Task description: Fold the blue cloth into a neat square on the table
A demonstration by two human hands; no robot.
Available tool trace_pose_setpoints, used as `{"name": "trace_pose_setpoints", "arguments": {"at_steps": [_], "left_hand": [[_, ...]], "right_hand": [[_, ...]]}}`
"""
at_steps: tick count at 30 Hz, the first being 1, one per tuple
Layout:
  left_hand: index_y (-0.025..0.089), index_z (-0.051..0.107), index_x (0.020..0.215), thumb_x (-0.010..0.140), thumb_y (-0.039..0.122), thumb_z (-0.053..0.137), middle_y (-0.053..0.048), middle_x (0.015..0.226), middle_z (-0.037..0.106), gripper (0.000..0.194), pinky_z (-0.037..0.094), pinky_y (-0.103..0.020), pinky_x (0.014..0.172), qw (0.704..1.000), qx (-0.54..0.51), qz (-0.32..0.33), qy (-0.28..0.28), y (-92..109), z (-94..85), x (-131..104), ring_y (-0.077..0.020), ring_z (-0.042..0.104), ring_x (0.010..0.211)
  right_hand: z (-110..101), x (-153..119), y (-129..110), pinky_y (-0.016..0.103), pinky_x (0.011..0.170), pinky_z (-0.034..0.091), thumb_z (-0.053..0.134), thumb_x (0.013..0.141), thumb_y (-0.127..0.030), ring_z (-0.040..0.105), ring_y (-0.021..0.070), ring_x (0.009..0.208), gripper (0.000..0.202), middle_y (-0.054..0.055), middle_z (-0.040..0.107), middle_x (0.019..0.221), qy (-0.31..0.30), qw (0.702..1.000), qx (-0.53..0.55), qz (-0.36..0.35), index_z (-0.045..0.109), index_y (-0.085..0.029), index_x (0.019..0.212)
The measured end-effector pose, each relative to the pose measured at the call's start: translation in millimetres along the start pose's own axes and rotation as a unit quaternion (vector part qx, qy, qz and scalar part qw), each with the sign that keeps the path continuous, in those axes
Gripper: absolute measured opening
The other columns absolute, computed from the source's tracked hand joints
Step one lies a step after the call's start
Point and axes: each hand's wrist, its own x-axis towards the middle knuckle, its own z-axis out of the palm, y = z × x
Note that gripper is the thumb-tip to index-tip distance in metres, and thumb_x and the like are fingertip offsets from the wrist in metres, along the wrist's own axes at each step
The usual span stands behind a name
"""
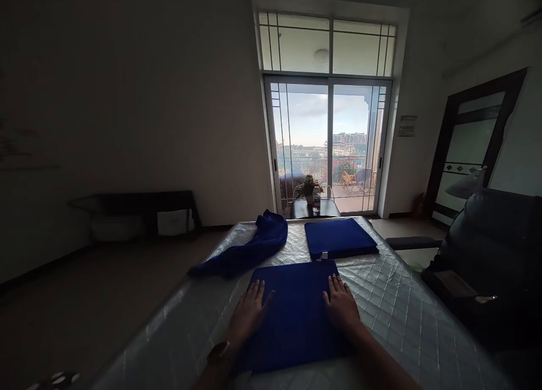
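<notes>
In front of me a blue folded cloth [298,322] lies flat on a silvery quilted surface [393,299]. My left hand [249,310] rests on its left edge, fingers stretched forward and the palm down. On the right edge lies my right hand [341,302], also flat with fingers extended. Neither hand grips anything. Beyond, to the right, sits a second neatly folded blue cloth [341,237] with a small white label [324,255] at its near edge. A crumpled blue cloth [254,246] is heaped at the far left.
A black office chair [486,254] stands close on the right. Past the far edge are a small dark table [302,209] with a potted plant [308,187] and a bottle [316,197]. Sliding glass doors [328,141] are behind it. A dark low rack [144,209] lines the left wall.
</notes>
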Motion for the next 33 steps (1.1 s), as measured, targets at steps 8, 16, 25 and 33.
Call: {"name": "trace_pose_setpoints", "arguments": {"at_steps": [8,16,25,33], "left_hand": [[0.005,0.04,0.151,0.097,0.063,0.026,-0.022,0.16,0.037,0.08,0.03,-0.052,0.121,0.999,-0.015,-0.011,0.046,-10,4.9,-2,-0.0325,0.031,0.151],[0.004,0.04,0.151,0.098,0.062,0.022,-0.022,0.161,0.034,0.081,0.029,-0.05,0.121,0.999,0.009,-0.021,0.026,2,-13.0,-10,-0.0324,0.03,0.152],[0.001,0.039,0.151,0.097,0.063,0.021,-0.023,0.161,0.036,0.083,0.028,-0.047,0.122,0.999,0.013,-0.029,0.025,6,-16.2,-12,-0.0325,0.03,0.152],[0.005,0.039,0.152,0.097,0.064,0.023,-0.021,0.162,0.033,0.081,0.031,-0.05,0.121,0.999,-0.018,-0.035,0.017,7,-23.0,-14,-0.0327,0.031,0.151]], "right_hand": [[3,2,-1,0.037,0.127,0.012,0.022,0.098,-0.046,0.015,0.0201,0.155,0.069,0.007,0.021,0.168,0.002,1.0,-0.018,0.001,0.025,-0.011,0.158],[5,1,-3,0.038,0.126,0.014,0.022,0.099,-0.042,0.017,0.0197,0.155,0.067,0.008,0.025,0.167,0.011,0.998,-0.054,0.01,0.024,-0.011,0.158],[-15,18,-14,0.038,0.127,0.01,0.024,0.097,-0.036,0.018,0.0197,0.155,0.064,0.008,0.028,0.165,0.01,0.995,-0.101,-0.009,0.034,-0.012,0.156],[-18,63,-19,0.03,0.124,0.013,0.023,0.098,-0.037,0.021,0.0163,0.154,0.064,0.009,0.032,0.164,0.002,0.998,-0.069,0.001,0.033,-0.011,0.156]]}}
